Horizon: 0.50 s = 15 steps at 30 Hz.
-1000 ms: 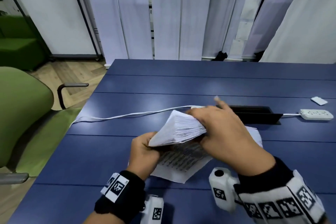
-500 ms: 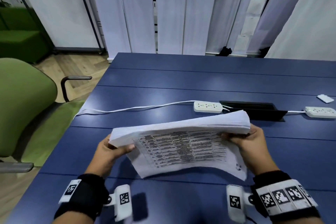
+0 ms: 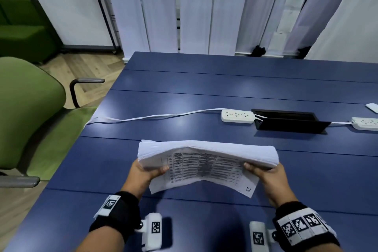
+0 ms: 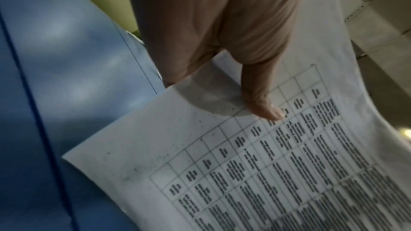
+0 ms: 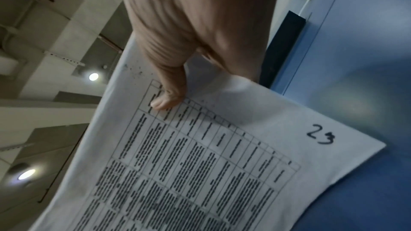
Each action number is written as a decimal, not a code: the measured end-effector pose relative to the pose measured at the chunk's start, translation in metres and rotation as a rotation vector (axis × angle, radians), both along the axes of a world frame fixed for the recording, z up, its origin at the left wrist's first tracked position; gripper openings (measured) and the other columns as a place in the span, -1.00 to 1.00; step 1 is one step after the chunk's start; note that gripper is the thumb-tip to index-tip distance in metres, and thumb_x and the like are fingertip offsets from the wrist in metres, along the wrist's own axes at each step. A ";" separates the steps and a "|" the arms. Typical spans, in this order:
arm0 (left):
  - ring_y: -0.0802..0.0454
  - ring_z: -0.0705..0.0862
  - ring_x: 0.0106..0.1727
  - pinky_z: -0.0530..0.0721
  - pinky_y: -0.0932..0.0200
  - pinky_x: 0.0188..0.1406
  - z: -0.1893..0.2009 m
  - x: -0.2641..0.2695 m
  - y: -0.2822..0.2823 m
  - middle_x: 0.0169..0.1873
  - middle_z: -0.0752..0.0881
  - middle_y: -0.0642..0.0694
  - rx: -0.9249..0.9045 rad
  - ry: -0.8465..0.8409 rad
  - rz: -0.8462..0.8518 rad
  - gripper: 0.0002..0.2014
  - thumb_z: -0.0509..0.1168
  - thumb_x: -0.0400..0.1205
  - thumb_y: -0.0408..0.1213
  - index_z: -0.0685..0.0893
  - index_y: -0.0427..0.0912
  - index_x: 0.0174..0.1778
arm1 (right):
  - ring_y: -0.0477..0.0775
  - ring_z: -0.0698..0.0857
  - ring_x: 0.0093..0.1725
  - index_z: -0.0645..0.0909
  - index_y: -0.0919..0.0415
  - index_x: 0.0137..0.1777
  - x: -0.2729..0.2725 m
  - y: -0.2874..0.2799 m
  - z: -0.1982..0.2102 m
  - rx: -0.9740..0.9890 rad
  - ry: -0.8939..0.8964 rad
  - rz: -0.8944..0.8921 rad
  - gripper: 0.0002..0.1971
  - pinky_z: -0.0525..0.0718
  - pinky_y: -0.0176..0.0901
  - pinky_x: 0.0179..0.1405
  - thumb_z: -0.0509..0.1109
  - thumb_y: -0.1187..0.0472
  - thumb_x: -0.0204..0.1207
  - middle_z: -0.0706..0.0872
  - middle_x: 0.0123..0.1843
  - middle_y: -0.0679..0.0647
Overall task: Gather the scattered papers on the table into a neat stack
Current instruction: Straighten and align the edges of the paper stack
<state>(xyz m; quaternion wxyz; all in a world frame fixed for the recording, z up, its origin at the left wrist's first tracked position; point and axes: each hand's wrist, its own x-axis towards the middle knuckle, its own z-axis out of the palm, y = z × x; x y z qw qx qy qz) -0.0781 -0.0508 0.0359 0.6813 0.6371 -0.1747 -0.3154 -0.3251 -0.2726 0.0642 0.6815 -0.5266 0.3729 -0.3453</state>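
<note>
A thick stack of white papers [image 3: 206, 153] printed with tables is held up on edge above the blue table [image 3: 184, 80], its top edges toward me. My left hand [image 3: 147, 172] grips the stack's left end, thumb on the printed front sheet [image 4: 244, 164]. My right hand [image 3: 263, 172] grips the right end the same way. In the right wrist view its thumb [image 5: 166, 101] presses the sheet [image 5: 200, 164] marked "23". The front sheet hangs lower than the rest, its bottom edge near the table.
Two white power strips [image 3: 237, 116] [image 3: 366, 123] lie beyond the stack, beside a black cable box [image 3: 286, 121], with a white cord [image 3: 143, 117] running left off the table. A small white object [image 3: 372, 107] is at the far right. A green chair [image 3: 26, 112] stands left.
The bundle, first crumpled between both hands, was spread wide and raised on edge. My hands have moved to its two ends, and the stack is now squarer and slightly farther away.
</note>
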 end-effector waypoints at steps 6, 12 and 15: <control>0.03 0.81 -0.06 0.75 0.25 -0.09 -0.007 0.003 -0.006 -0.10 0.86 -0.15 -0.011 -0.023 0.025 -0.29 0.76 -0.11 -0.17 0.76 -0.26 -0.03 | -0.22 0.77 -0.19 0.58 0.39 0.19 -0.003 0.000 0.017 -0.077 0.057 -0.001 -0.19 0.72 -0.39 -0.24 0.77 0.27 -0.13 0.83 -0.10 0.06; 0.09 0.79 -0.14 0.74 0.29 -0.17 -0.002 0.000 -0.006 -0.22 0.85 -0.06 -0.030 -0.032 0.016 -0.56 0.64 0.01 -0.38 0.79 -0.14 -0.18 | -0.02 0.50 0.37 0.53 -0.10 0.31 0.005 -0.006 0.067 -1.091 0.767 0.034 -0.25 0.14 0.36 0.61 0.72 0.24 0.10 0.51 0.30 -0.11; 0.09 0.78 -0.15 0.74 0.25 -0.14 -0.001 0.000 -0.003 -0.21 0.84 -0.07 -0.019 -0.064 0.016 -0.58 0.65 0.02 -0.32 0.82 -0.04 -0.19 | 0.10 0.40 0.53 0.47 -0.05 0.43 0.041 0.024 0.079 -1.371 0.917 0.254 -0.17 -0.19 0.42 0.60 0.68 0.10 0.09 0.47 0.45 0.01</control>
